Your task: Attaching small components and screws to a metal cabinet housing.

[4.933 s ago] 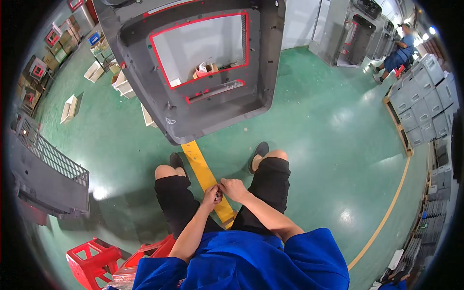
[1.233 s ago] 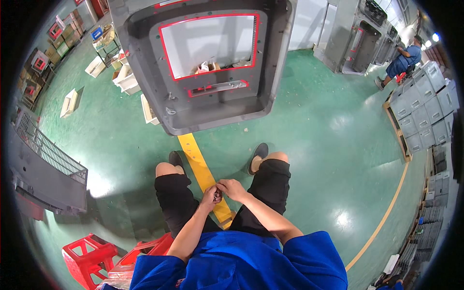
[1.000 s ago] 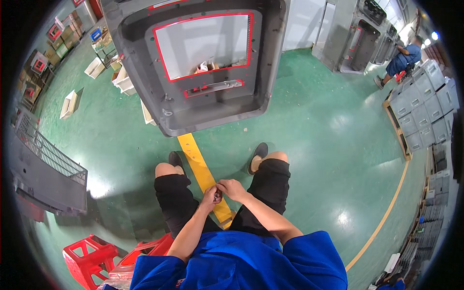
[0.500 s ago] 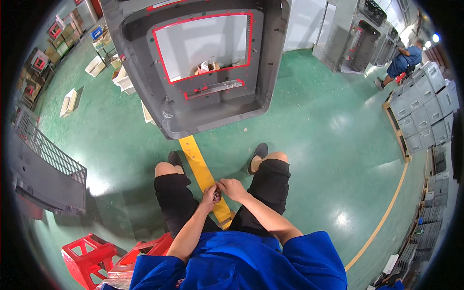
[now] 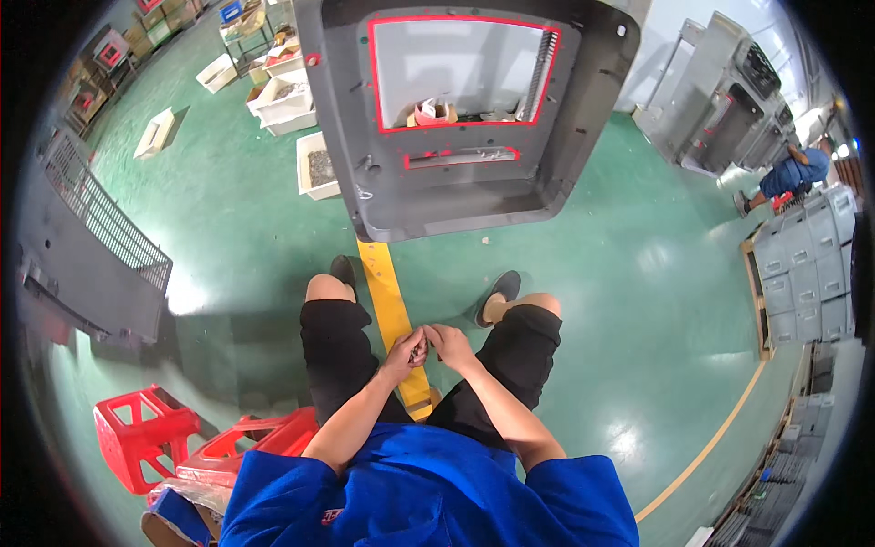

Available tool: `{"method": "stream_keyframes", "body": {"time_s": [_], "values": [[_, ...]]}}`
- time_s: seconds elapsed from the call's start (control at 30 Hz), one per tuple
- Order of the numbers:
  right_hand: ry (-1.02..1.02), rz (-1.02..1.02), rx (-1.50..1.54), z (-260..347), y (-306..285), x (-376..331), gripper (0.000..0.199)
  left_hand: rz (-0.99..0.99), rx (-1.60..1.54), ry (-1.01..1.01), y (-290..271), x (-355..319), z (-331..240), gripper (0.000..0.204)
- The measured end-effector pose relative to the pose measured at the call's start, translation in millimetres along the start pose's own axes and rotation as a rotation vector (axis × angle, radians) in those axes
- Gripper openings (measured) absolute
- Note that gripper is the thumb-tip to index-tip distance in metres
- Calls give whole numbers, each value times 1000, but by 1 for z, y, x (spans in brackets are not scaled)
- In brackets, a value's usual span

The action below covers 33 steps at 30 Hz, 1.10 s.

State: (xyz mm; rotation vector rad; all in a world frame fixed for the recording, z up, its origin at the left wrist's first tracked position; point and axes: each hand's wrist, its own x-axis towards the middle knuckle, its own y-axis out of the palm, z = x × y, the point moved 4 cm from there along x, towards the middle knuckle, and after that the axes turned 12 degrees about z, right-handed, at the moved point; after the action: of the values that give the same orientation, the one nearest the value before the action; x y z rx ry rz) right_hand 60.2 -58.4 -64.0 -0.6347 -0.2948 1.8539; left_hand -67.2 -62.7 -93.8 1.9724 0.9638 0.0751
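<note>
My left hand (image 5: 406,357) is curled into a loose fist above the gap between my knees. Small dark, shiny pieces show between its fingers; they look like metal hardware, too small to name. My right hand (image 5: 447,346) meets it from the right, thumb and fingertips pinched at the left hand's fingers. Whatever those fingertips hold is hidden. Beyond my feet stands a large grey moulded panel (image 5: 447,221), hollow side toward me, with a red-edged window and a red-edged slot below it. Neither hand touches the panel.
Red plastic stools (image 5: 146,433) stand at lower left, below a grey louvred panel (image 5: 100,246). White bins (image 5: 317,187) of parts sit left of the large panel. Stacked grey cases (image 5: 802,264) rest on a pallet at right; a person (image 5: 791,173) works behind them.
The view has shifted, so the large panel appears further right and more white bins show. My hands stay together, with the right fingertips still at the left fist.
</note>
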Motion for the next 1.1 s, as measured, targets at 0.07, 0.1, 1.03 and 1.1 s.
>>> {"method": "stream_keyframes", "body": {"time_s": [0.07,0.1,1.03,1.1], "values": [[42,72,119,10,-1,0,32,15,-40,11,-4,-2,0,36],[65,109,177,13,0,1,32,28,-31,17,-6,-3,0,37],[228,447,-1206,-65,-132,50,25,51,-163,350,30,-132,-121,45],[374,443,-1258,-66,-153,39,27,-39,-105,430,41,-191,-169,48]]}}
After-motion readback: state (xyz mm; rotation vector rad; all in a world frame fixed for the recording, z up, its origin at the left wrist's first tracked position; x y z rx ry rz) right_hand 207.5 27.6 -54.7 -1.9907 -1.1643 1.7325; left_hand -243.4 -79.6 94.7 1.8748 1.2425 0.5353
